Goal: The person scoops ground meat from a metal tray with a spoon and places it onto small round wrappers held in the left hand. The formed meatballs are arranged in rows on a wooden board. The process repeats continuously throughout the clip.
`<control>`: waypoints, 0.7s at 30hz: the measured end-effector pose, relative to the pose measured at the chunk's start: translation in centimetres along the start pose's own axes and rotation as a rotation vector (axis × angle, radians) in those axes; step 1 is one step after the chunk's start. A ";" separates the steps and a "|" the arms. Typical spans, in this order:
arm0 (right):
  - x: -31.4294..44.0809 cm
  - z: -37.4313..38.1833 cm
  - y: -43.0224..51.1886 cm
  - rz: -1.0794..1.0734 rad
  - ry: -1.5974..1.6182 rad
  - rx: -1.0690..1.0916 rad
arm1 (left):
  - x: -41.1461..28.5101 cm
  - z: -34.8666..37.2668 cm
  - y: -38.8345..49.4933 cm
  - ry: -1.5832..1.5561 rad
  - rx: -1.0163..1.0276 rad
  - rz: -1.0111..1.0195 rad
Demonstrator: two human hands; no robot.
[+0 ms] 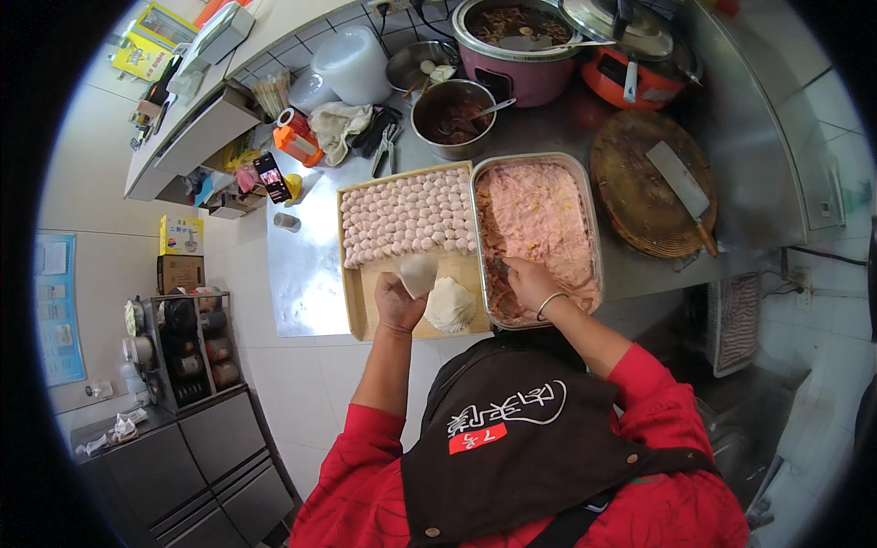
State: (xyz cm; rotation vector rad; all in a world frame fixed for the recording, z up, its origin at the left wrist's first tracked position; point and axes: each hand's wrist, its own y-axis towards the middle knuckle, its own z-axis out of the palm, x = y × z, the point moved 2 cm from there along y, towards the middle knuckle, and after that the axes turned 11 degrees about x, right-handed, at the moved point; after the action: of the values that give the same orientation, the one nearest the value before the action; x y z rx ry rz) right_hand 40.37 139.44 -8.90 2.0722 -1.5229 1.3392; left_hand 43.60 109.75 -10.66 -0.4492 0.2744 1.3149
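My left hand [399,305] holds a thin dough wrapper [418,274] above the bare front part of a shallow wooden tray [362,301]. Just right of that hand lies a stack of round wrappers [451,305] on the tray. Rows of small filled dumplings [410,209] cover the tray's back part. My right hand [533,284] is over the near left part of a metal pan [593,253] of pink minced meat filling [538,205]; its fingers are closed on a small metal tool, mostly hidden, that touches the filling.
Right of the pan, a cleaver [678,179] lies on a round wooden chopping board [610,157]. Behind stand a steel pot with a spoon [452,140], a pink cooker [517,72] and a red pot [634,85]. Pliers-like tongs [387,147], a cloth [337,130] and a phone [272,177] are at the back left.
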 end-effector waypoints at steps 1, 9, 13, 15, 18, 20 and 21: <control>-0.4 0.2 0.2 0.038 0.096 0.010 | -0.4 1.2 0.1 -0.180 0.066 0.033; -2.1 0.0 -0.4 0.178 0.893 0.055 | -0.1 5.8 1.5 -0.322 -0.155 0.123; -2.7 -0.9 -0.3 0.139 0.857 0.016 | 1.0 4.9 2.4 -0.205 -0.347 0.113; -3.0 -1.0 0.2 0.024 0.513 -0.062 | 1.5 4.7 2.4 -0.179 -0.388 0.105; -3.2 0.1 1.2 -0.017 0.107 -0.100 | 2.1 4.8 2.4 -0.135 -0.387 0.101; -3.0 0.9 1.7 -0.064 0.182 -0.128 | 2.3 4.9 2.3 -0.099 -0.370 0.106; -2.9 1.1 1.9 -0.062 0.202 -0.134 | 2.4 4.9 2.3 -0.090 -0.376 0.101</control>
State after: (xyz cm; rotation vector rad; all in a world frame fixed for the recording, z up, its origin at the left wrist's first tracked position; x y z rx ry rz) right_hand 39.25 139.76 -12.29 1.8278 -1.4103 1.3390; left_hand 41.67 114.50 -7.75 -0.6967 -0.0291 1.4872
